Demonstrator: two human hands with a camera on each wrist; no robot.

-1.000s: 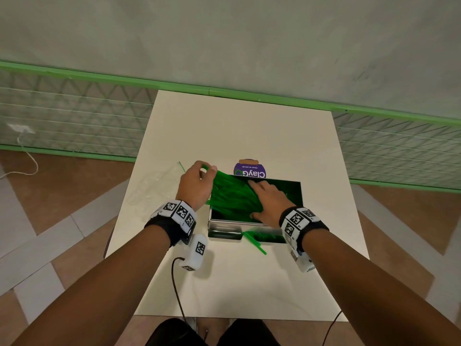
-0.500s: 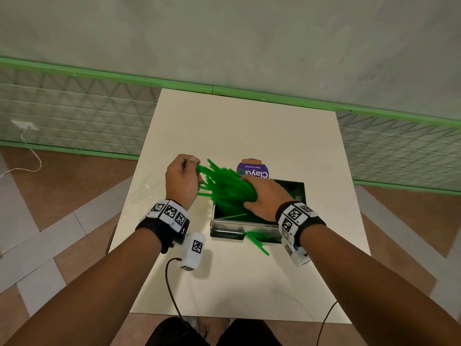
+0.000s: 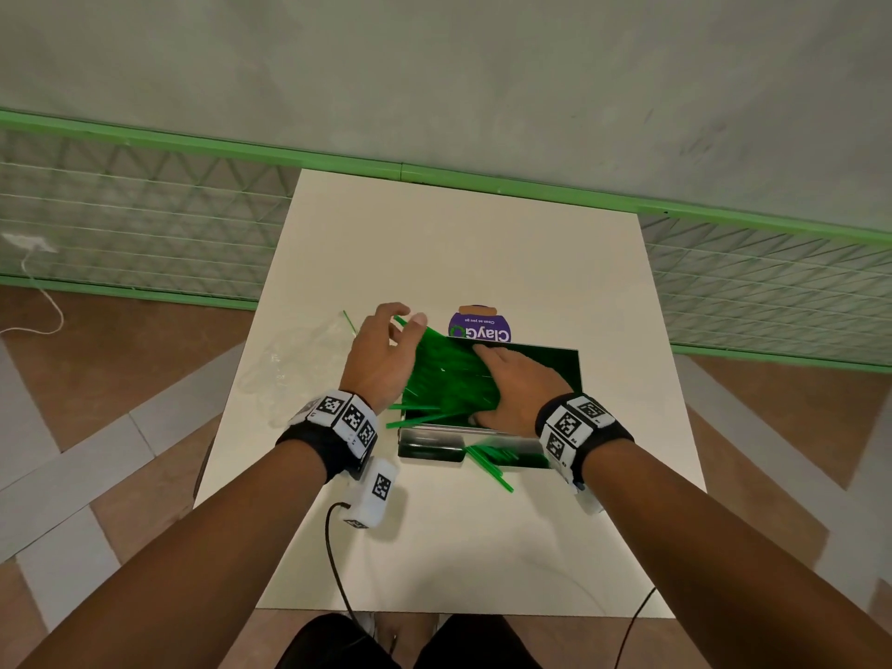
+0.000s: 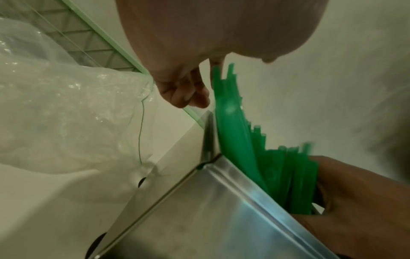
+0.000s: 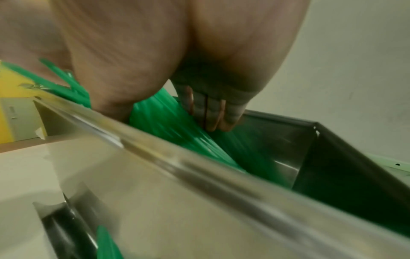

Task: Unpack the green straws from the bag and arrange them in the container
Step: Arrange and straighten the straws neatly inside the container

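Note:
A bundle of green straws (image 3: 444, 374) lies slanted in the steel container (image 3: 425, 449), its left ends sticking out over the left rim. My right hand (image 3: 502, 374) lies flat on top of the bundle with straight fingers (image 5: 213, 113) pressing it down, the thumb at its near side. My left hand (image 3: 403, 317) is at the protruding straw ends, fingers loosely curled, one fingertip (image 4: 216, 65) touching the tips. In the left wrist view the straws (image 4: 235, 140) lean over the container's corner (image 4: 199, 219). A few loose straws (image 3: 487, 463) lie on the table before the container.
The crumpled clear bag (image 3: 289, 364) lies left of the container with one stray straw (image 3: 348, 321) beside it. A purple ClayGo sticker (image 3: 478, 328) sits just behind the container. The white table (image 3: 458, 243) stands against a wall with a green rail.
The bundle, lifted and gripped by both hands half a second ago, has come down into the container. My right hand has flattened on it and my left hand has loosened at the ends.

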